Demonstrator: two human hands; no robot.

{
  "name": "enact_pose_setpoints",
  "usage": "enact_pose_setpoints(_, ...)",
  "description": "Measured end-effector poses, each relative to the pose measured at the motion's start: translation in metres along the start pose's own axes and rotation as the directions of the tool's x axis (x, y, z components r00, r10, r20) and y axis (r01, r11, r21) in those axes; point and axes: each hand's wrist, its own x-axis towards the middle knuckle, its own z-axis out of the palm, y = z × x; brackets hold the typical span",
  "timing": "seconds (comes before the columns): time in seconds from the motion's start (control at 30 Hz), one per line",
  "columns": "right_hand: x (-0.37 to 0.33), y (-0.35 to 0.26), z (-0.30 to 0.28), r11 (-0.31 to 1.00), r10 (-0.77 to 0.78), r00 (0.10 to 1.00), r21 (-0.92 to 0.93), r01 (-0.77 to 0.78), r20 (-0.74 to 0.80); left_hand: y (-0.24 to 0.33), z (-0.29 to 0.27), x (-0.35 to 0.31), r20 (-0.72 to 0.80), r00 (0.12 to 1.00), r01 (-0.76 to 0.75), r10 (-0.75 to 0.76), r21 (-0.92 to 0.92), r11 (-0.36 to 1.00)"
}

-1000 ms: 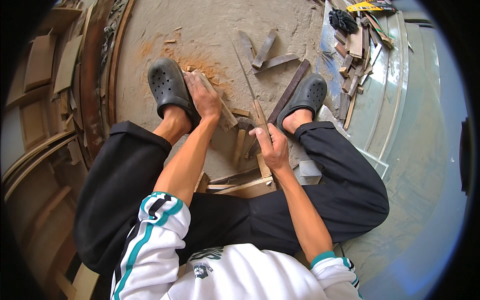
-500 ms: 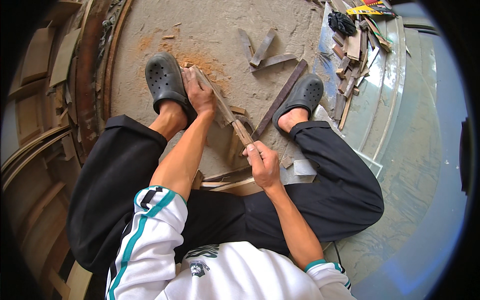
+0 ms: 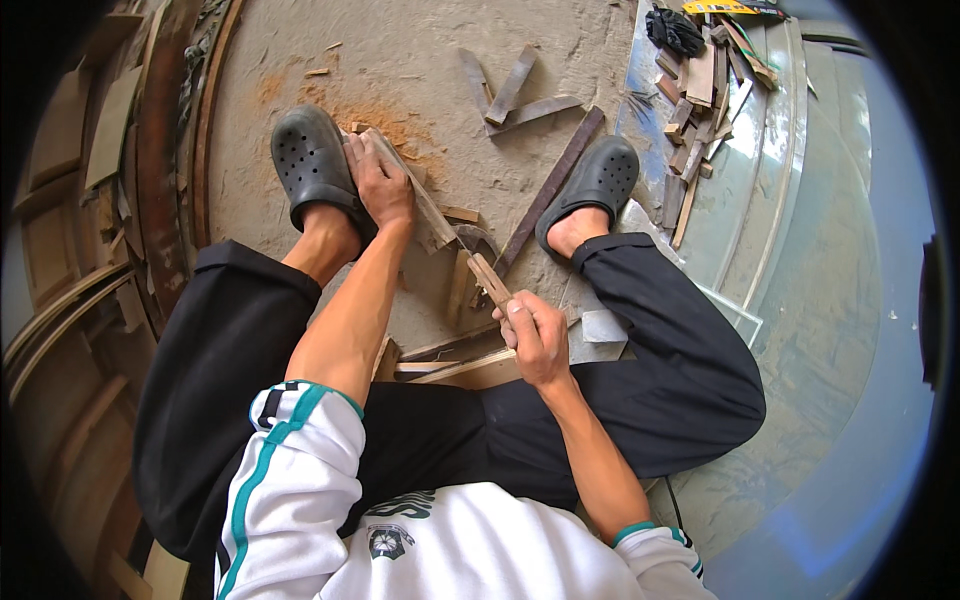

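My left hand (image 3: 383,188) is closed over a light wooden strip (image 3: 430,215), holding it down beside the left shoe (image 3: 318,160). My right hand (image 3: 538,335) grips the wooden handle (image 3: 490,280) of a tool, in front of my lap. A thin line, like a narrow blade, runs from this handle toward the strip's near end; the tool's exact kind is not clear. Just beyond the handle lies a rounded grey piece (image 3: 480,240), partly hidden. Next to it is a small wood offcut (image 3: 460,214).
Orange sawdust (image 3: 375,115) covers the floor past the strip. A dark wooden bar (image 3: 550,190) lies near the right shoe (image 3: 600,185), with several grey slats (image 3: 512,85) farther off. At the right, scrap wood (image 3: 700,110) is piled on glass sheets (image 3: 800,200). Boards (image 3: 110,130) line the left.
My right hand has drawn the wooden-handled tool slightly back toward me, widening the gap between its handle and the strip. The left hand keeps its hold; the whole view has shifted slightly.
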Motion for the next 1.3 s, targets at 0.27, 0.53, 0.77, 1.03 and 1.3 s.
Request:
enact_pose_setpoints(0.27,0.006,-0.006,0.01,0.996,-0.003,1.0,-0.091,0.003,0.001,-0.004,0.0,0.002,0.004,1.0,0.014,-0.014,0.009,1.0)
enact_pose_setpoints(0.53,-0.007,-0.009,-0.004,0.991,0.053,0.998,-0.125,-0.048,0.041,0.001,0.0,0.002,-0.01,1.0,0.002,-0.002,0.032,0.999)
enact_pose_setpoints(0.77,0.009,-0.013,0.003,0.992,0.062,0.996,-0.111,-0.055,0.061,0.003,-0.001,0.002,-0.008,1.0,0.008,-0.007,0.029,1.0)
enact_pose_setpoints(1.03,0.033,-0.008,0.014,0.998,-0.029,0.999,-0.052,0.031,0.039,0.006,-0.003,0.004,0.004,1.0,0.023,-0.023,0.005,1.0)
enact_pose_setpoints(1.3,-0.018,-0.017,-0.016,0.995,0.096,0.993,0.004,-0.097,0.066,0.01,-0.007,0.003,-0.021,1.0,0.019,-0.018,0.04,0.999)
